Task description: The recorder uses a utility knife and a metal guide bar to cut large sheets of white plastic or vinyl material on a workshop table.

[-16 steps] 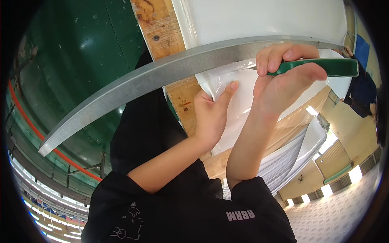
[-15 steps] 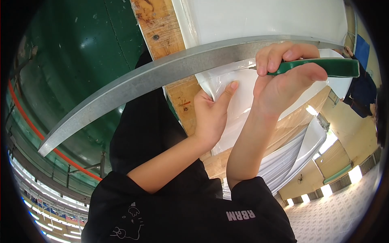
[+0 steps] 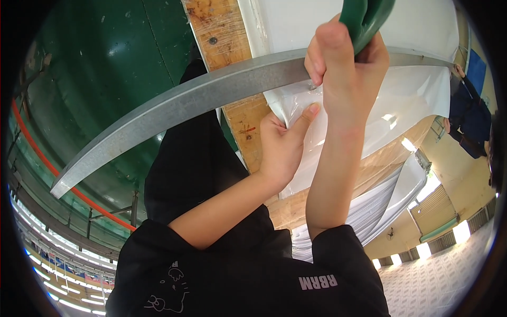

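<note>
My left hand (image 3: 282, 145) is closed on the folded edge of a white plastic sheet (image 3: 364, 113), thumb on top. Just beyond it, my right hand (image 3: 348, 84) grips the green handles of what look like scissors (image 3: 364, 18), raised over the sheet. A small metal tip shows below its fingers at the sheet; the rest of the blades is hidden. Under that hand, a long grey metal bar (image 3: 174, 105) lies across the sheet and sticks out past the table's left side; the lens bends it.
The wooden table edge (image 3: 222, 42) runs beside a green surface (image 3: 116, 47) on the left, where an orange tube (image 3: 34, 148) passes. Stacked white sheets (image 3: 359, 211) hang near the right. At the far right a person in dark clothes (image 3: 470, 116) reaches to the bar's far end.
My right hand has turned upright and shifted slightly left, swinging the green handles from pointing right to pointing away from me. My left hand keeps its hold on the sheet.
</note>
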`<state>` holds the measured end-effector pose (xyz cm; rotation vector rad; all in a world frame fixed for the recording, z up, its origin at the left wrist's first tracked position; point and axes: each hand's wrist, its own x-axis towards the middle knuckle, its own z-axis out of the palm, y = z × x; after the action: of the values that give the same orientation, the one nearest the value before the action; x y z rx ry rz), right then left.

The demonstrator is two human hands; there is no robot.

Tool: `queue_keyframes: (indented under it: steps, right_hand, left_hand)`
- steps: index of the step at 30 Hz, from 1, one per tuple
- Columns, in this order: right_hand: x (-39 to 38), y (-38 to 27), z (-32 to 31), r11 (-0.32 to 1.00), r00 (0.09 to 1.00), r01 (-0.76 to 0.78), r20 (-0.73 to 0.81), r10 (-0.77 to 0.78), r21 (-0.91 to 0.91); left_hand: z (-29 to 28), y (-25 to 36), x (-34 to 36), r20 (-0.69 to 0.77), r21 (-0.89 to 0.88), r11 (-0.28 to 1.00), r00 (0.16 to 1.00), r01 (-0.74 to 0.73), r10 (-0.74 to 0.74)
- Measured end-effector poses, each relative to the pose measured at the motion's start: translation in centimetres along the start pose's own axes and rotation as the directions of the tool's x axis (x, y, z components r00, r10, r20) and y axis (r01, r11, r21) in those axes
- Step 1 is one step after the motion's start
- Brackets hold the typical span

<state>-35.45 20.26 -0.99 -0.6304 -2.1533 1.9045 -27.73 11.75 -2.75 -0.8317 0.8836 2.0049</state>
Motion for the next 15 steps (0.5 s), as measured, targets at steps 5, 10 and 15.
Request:
queue_keyframes:
  steps: [5, 10, 15]
  right_hand:
    - [0.1, -0.1, 0.0, 0.999, 0.988, -0.049, -0.144, 0.047, -0.011]
    - [0.0, 0.7, -2.0, 0.965, 0.954, 0.023, -0.294, 0.057, 0.262]
    - [-0.6, 1.1, -3.2, 0.960, 0.957, 0.019, -0.282, 0.063, 0.280]
  left_hand:
    - [0.1, -0.2, 0.2, -0.014, -0.002, 1.000, 1.000, 0.002, -0.002]
    - [0.4, 0.1, 0.1, -0.028, -0.032, 0.999, 0.999, 0.030, -0.031]
    - [0.2, -0.1, 0.1, -0.024, -0.004, 1.000, 0.999, 0.029, -0.029]
